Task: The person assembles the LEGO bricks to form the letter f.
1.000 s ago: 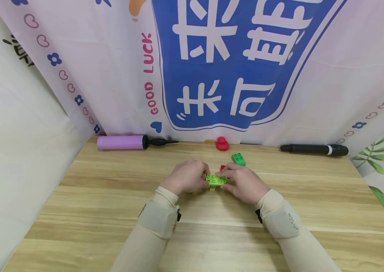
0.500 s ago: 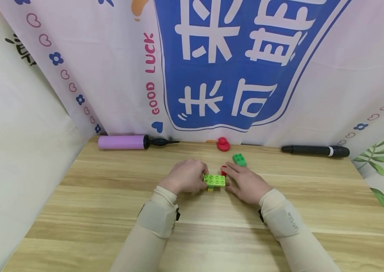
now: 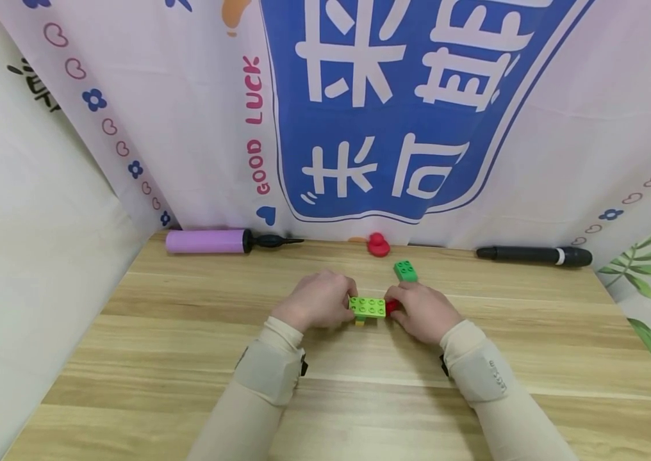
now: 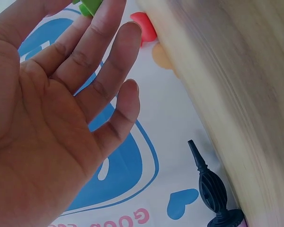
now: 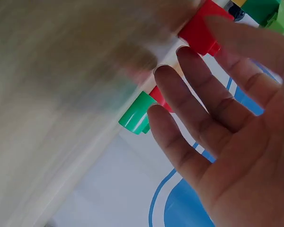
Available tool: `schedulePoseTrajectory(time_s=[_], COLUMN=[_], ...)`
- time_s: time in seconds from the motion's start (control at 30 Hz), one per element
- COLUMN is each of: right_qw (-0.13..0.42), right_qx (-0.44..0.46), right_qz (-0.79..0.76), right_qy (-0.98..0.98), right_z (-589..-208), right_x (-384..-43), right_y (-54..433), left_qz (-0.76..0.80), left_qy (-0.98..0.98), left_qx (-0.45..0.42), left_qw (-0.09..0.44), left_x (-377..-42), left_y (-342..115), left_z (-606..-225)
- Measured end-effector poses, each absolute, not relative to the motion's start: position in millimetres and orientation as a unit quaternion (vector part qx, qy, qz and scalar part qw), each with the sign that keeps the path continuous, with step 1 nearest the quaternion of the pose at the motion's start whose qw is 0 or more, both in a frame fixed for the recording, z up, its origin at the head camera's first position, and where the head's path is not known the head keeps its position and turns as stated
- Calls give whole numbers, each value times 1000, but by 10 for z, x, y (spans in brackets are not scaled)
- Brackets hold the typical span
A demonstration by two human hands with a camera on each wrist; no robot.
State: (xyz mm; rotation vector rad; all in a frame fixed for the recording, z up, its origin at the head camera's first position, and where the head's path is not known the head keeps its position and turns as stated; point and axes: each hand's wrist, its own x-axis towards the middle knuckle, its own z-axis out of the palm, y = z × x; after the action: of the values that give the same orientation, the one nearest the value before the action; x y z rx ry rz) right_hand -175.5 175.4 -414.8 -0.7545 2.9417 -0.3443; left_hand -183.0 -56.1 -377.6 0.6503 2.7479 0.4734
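In the head view my left hand grips the left end of a lime-green toy building brick with two rows of studs. Under it a darker green brick and a yellow piece form a small stack. My right hand pinches a red building brick right by the lime brick's right end. The right wrist view shows this red brick between thumb and fingers, near the stack. Just beyond the right hand sits a loose green brick.
Along the table's back edge lie a lilac hand pump with a black nozzle, a small red duck-shaped toy and a black tube-like tool. A printed cloth hangs behind the wooden table.
My right hand has left the lime brick and taken hold of the red brick, bringing it nearer, beside the lime brick's right end. The left hand keeps its grip, almost still.
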Motion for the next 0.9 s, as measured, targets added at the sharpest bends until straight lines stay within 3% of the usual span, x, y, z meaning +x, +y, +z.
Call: schedulePoseTrajectory(time_s=[0.3,0.5,0.9], right_qw=[24,35,-35], right_qx=[-248,-223,-293], right_qz=[-75,-131,-261], right_qy=[966,965,919], right_z=[-4150,-4055,-3837], right_x=[-1735,-1769,-1696], right_y=[1703,1802,1808], left_qz=[164,161,176], left_qy=[949,949,942], left_qx=[226,232,241], left_qw=[143,143,150], left_x=[-1841,-1842,-1835], left_y=[-541,-528,-510], left_z=[-3792,-3802,-3807])
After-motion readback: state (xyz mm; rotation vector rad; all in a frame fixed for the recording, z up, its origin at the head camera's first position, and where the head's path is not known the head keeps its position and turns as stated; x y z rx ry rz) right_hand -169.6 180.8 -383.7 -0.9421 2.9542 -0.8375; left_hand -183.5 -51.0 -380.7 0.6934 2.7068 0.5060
